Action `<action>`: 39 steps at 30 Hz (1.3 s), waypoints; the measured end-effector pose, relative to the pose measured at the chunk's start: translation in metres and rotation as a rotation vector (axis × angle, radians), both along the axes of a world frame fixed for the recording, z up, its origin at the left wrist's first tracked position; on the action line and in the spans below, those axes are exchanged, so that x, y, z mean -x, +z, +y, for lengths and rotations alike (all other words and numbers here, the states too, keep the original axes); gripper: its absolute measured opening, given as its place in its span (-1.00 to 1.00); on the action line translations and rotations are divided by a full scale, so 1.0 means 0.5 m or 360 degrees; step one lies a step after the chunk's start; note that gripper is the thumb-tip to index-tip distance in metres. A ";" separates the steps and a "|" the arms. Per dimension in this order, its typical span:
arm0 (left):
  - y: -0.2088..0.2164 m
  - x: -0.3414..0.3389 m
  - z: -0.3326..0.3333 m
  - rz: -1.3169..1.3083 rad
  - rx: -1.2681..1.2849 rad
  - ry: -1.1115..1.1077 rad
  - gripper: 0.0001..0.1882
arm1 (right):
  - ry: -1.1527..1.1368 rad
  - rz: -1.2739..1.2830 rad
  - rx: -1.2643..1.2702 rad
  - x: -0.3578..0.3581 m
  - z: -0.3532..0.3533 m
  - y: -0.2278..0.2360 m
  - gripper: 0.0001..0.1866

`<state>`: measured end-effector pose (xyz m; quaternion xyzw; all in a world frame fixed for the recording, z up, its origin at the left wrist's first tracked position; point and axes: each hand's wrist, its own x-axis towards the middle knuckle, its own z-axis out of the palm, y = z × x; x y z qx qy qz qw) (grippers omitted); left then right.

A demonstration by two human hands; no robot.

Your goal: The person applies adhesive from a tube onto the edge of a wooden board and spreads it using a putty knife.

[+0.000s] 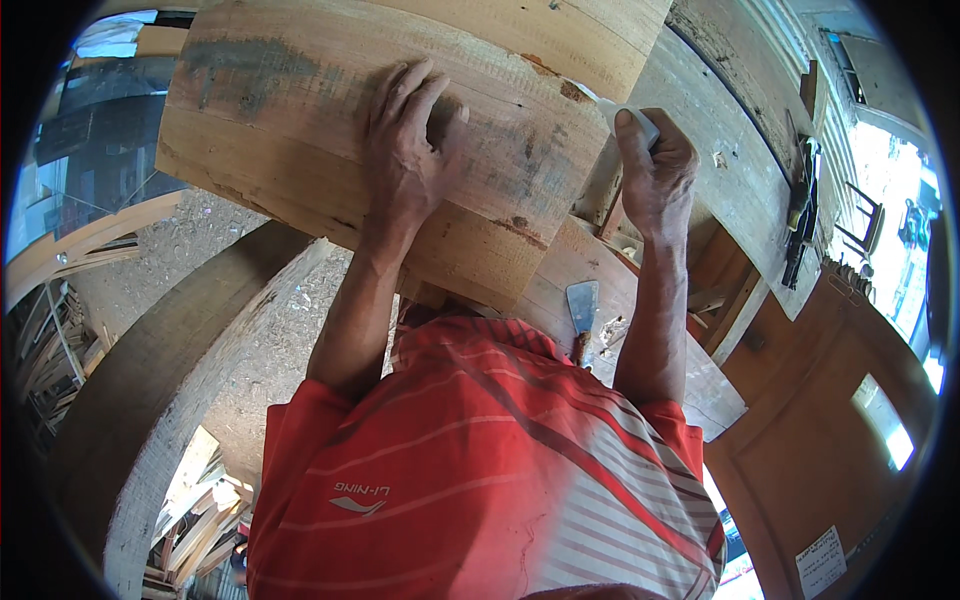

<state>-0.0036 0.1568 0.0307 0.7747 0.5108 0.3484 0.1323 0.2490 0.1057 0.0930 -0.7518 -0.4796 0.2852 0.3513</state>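
Observation:
A wide wooden panel (pixel 290 110) made of joined boards lies in front of me, with dark stains and rough brown patches along a seam. My left hand (pixel 410 155) rests on it near the middle, fingers spread and holding nothing. At the panel's right edge, my right hand (pixel 660 185) is closed around a white squeeze bottle (pixel 641 124). The bottle's narrow tip points left to the seam, by a brown patch; whether it touches the wood I cannot tell. My thumb lies along the bottle's side.
A putty knife (pixel 582 303) lies on a board between my body and right forearm. A long plank (pixel 730 140) runs along the right, with a dark tool (pixel 803 210) near its far edge. A thick curved timber (pixel 190 380) and scrap wood (pixel 200 510) stand at left.

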 end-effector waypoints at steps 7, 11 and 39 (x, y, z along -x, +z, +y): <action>0.003 -0.003 -0.002 -0.0011 -0.0005 0.0010 -0.66 | 0.0007 -0.0027 -0.0017 -0.006 -0.003 0.007 -0.69; 0.001 -0.002 -0.001 -0.0019 -0.0006 -0.0005 -0.67 | -0.0002 -0.0031 -0.0007 -0.006 -0.005 0.010 -0.69; 0.003 -0.004 -0.002 -0.0006 0.0006 -0.0015 -0.67 | -0.0130 0.0039 0.0009 -0.009 -0.020 0.005 -0.64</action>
